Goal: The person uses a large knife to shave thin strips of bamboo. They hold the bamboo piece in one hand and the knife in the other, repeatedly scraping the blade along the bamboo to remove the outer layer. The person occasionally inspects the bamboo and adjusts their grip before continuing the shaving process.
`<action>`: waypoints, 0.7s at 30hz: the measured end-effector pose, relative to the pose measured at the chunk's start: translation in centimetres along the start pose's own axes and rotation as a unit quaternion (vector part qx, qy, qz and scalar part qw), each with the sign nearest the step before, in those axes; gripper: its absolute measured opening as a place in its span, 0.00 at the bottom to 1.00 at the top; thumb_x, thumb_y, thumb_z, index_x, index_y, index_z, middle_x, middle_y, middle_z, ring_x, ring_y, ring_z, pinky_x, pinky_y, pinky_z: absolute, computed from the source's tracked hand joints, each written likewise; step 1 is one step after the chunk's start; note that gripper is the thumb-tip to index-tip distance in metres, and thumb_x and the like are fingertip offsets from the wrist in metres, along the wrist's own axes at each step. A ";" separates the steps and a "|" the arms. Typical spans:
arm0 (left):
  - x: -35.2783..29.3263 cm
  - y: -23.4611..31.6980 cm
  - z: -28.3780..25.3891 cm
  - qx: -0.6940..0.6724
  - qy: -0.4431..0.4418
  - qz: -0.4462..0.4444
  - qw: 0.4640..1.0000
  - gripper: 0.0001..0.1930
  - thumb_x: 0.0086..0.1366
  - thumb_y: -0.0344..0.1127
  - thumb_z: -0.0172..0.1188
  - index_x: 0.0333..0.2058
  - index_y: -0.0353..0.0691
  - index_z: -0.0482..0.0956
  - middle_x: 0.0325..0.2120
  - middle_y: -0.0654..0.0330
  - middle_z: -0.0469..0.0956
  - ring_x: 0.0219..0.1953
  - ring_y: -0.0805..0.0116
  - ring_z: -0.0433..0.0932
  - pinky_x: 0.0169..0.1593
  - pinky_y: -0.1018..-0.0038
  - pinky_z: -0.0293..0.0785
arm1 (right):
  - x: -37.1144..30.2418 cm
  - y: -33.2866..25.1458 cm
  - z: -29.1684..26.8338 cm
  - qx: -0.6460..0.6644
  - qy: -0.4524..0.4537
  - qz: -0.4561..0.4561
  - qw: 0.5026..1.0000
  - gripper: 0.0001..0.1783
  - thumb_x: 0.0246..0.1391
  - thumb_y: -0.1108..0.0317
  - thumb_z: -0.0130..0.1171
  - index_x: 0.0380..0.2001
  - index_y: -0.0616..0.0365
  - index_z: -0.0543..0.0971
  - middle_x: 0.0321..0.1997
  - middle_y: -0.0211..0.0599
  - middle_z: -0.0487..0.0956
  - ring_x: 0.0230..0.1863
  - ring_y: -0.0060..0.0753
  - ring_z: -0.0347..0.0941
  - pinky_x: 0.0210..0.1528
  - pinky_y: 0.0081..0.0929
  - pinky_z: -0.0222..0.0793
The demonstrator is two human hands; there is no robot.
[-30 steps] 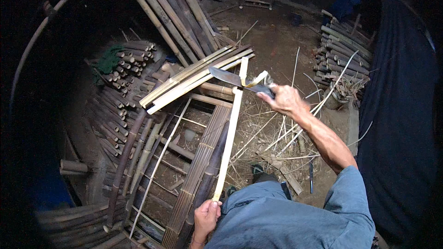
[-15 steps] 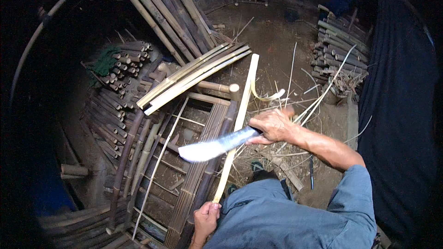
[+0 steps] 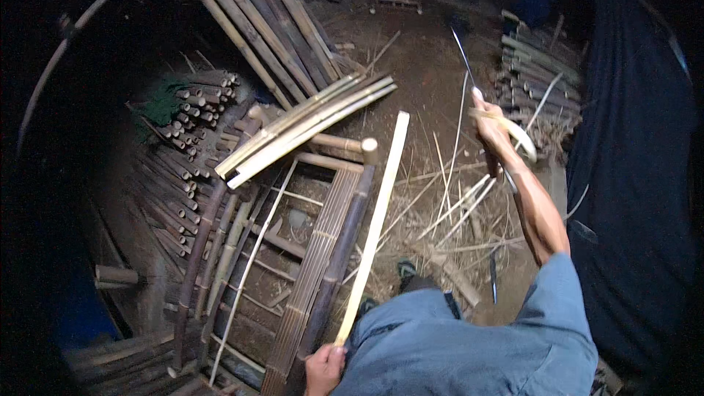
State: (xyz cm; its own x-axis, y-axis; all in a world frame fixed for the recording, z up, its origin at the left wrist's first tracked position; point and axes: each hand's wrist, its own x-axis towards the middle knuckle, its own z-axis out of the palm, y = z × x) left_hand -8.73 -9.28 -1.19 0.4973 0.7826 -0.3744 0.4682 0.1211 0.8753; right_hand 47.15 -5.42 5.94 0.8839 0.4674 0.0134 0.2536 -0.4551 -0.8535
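My left hand, low in the view, is closed on the near end of a long pale bamboo slat. The slat slopes up and away beside the bamboo frame. Out to the right, my right hand grips a machete, its blade seen nearly edge-on and pointing away. A curled pale bamboo peel lies across or beside the right hand and wrist; whether it is held I cannot tell. The machete is apart from the slat.
A bamboo frame with slats stands on the left, with split bamboo strips across its far end. Cut bamboo poles are stacked at left, more at right. Shavings litter the floor. A dark cloth hangs at right.
My right hand has swung the machete away from the slat, forward and right. The curled peel, earlier attached near the slat's far end, is now at my right hand. The slat's far end sits slightly lower.
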 end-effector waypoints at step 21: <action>4.0 -1.5 -0.4 -0.081 -0.211 0.017 0.974 0.16 0.72 0.41 0.47 0.33 0.35 0.77 0.15 0.67 0.69 0.15 0.79 0.64 0.21 0.80 0.61 | 1.4 4.0 2.8 -0.117 0.150 -0.267 0.945 0.36 0.58 0.32 0.47 0.19 0.57 0.77 0.14 0.36 0.76 0.17 0.30 0.74 0.23 0.34 0.69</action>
State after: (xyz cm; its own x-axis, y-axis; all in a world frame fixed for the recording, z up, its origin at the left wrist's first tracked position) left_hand -7.75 -6.04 -3.91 0.7823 0.4714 -0.4071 0.3420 0.2211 0.9133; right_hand 48.26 -4.42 1.09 0.6678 0.4579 0.5868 0.7440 -0.3862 -0.5452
